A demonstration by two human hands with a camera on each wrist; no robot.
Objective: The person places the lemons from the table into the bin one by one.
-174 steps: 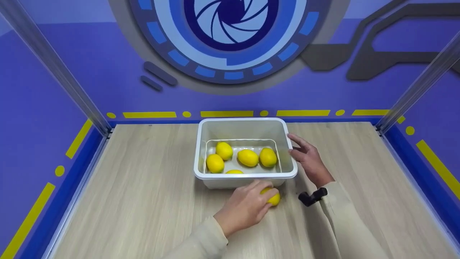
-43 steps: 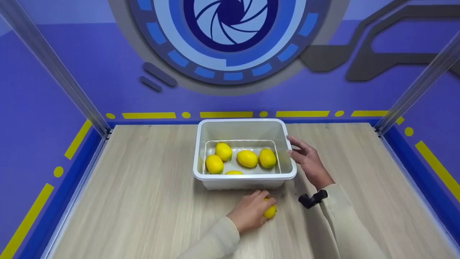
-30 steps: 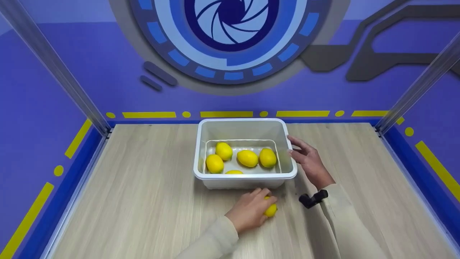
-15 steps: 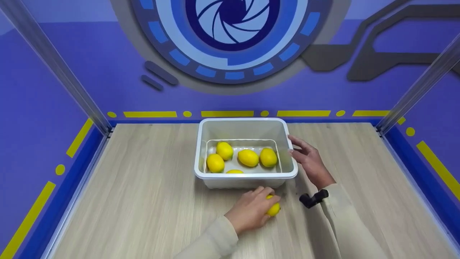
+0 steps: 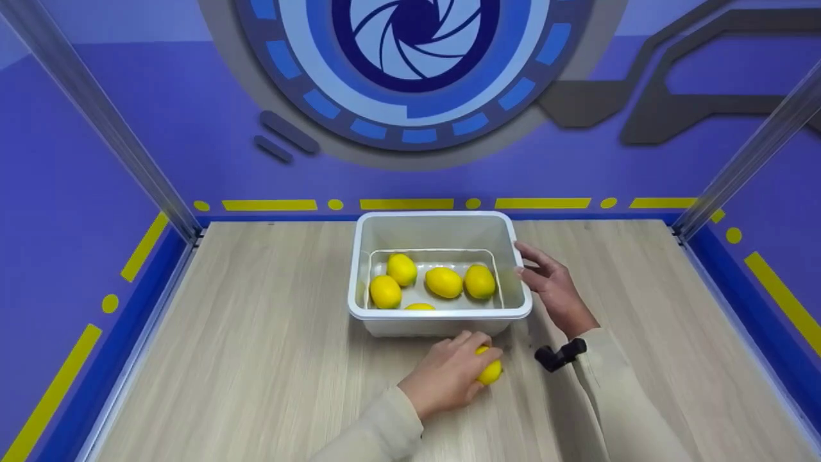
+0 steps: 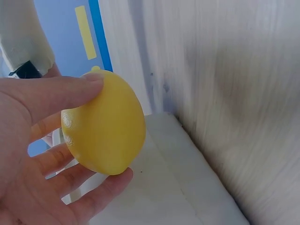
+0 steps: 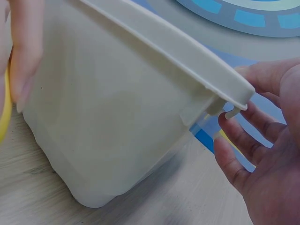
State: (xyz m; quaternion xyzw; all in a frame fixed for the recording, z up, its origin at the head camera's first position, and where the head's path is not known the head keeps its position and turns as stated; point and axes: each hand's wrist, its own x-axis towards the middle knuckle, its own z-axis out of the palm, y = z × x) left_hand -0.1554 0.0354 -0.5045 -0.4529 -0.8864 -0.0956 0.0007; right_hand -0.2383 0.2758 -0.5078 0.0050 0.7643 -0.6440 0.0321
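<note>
My left hand (image 5: 446, 373) holds a yellow lemon (image 5: 490, 367) just in front of the near wall of a white plastic bin (image 5: 439, 314). In the left wrist view, my thumb lies along one side of this lemon (image 6: 110, 124) and my fingers spread behind it. My right hand (image 5: 557, 287) grips the bin's right rim; the right wrist view shows the thumb at the rim (image 7: 187, 47) and the fingers beneath it. Inside the bin lie several lemons (image 5: 443, 282); the near wall hides most of one lemon (image 5: 420, 307).
The bin stands on a wood-grain tabletop (image 5: 269, 346), close to the blue patterned back wall (image 5: 410, 183). Side panels with metal posts (image 5: 138, 154) bound the table. A black device (image 5: 560, 355) sits on the right wrist.
Compared with 5.8 s ago, the left hand with its lemon is slightly nearer the front edge. Since 1.4 s ago it has shifted slightly right and toward the bin. The right hand and bin stay put.
</note>
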